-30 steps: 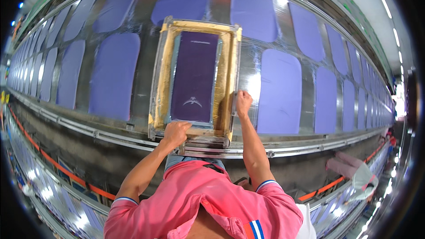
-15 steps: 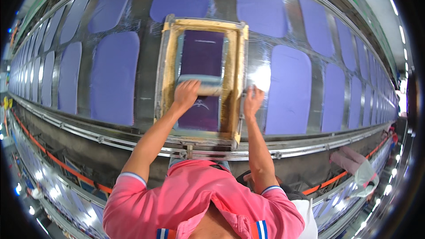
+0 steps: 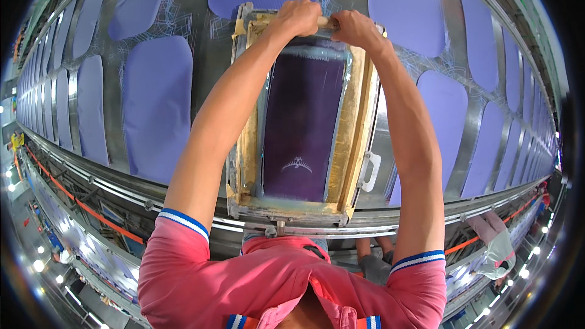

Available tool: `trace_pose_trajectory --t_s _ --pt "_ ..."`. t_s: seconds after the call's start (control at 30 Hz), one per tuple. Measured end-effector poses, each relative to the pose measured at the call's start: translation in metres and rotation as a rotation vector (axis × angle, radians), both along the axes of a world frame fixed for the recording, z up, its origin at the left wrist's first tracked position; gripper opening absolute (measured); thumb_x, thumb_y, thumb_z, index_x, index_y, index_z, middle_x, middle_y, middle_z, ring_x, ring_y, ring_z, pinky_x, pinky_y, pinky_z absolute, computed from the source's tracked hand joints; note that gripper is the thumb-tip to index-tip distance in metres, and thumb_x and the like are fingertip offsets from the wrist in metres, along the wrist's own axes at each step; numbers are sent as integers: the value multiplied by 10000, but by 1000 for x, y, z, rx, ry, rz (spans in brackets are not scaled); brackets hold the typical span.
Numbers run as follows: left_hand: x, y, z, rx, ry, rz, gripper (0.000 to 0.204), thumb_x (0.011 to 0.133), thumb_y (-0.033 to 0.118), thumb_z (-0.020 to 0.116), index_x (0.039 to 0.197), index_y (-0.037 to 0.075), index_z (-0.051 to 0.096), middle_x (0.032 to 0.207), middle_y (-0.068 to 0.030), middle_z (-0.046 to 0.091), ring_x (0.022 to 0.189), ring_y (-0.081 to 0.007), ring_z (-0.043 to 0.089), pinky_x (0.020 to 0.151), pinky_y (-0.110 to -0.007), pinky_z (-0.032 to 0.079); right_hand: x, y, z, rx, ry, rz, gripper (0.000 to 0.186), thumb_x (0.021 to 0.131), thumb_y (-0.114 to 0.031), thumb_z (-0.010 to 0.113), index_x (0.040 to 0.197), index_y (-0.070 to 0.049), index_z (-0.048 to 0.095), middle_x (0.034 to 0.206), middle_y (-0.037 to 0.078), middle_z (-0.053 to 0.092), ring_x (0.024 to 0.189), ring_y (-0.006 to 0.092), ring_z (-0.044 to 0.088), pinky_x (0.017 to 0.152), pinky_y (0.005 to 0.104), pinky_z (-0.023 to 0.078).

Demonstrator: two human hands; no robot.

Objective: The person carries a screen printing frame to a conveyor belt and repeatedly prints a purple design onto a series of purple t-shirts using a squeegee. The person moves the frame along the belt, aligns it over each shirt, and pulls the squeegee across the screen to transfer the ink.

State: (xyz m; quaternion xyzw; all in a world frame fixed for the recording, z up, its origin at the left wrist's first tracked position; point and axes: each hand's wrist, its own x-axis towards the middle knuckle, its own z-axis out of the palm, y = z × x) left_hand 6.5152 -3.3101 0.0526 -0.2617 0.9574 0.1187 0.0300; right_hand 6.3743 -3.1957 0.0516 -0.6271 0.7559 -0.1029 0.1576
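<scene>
A wooden-edged printing screen (image 3: 248, 164) lies on the long table before me, its dark purple mesh (image 3: 304, 116) bearing a pale crest-like mark near the close end. Both my arms reach to its far end. There my left hand (image 3: 298, 17) and my right hand (image 3: 356, 27) are closed around a squeegee (image 3: 327, 22). Only a short pale stretch of its handle shows between them; the hands cover most of the rest. A white handle (image 3: 370, 172) sits at the screen's right side, near its close corner.
Blue-violet fabric pieces (image 3: 158, 106) with rounded corners lie in two rows along the dark metal table (image 3: 210, 79). A metal rail (image 3: 122, 192) runs along the table's near edge. Behind it passes an orange strip (image 3: 79, 201). Another person (image 3: 496, 244) stands at the lower right.
The squeegee has gone from mid-screen to the far end. My right hand has left the screen's right edge and joined the left on the squeegee.
</scene>
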Motion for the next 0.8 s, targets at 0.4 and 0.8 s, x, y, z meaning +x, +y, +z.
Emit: trace_pose_trajectory --t_s 0.4,0.8 --pt "178 201 -18 92 16 35 190 743 47 621 856 124 754 850 -132 722 800 -356 699 692 -467 559 173 190 -38 -252 -50 47 32 741 -51 637 770 -53 651 817 131 665 809 324 683 787 448 549" --pt "268 309 -20 257 -129 45 228 700 51 641 863 138 775 812 -153 725 792 -355 706 708 -476 563 264 308 -40 -85 -161 8 53 720 -88 667 758 -74 700 792 126 692 774 318 698 818 453 540"
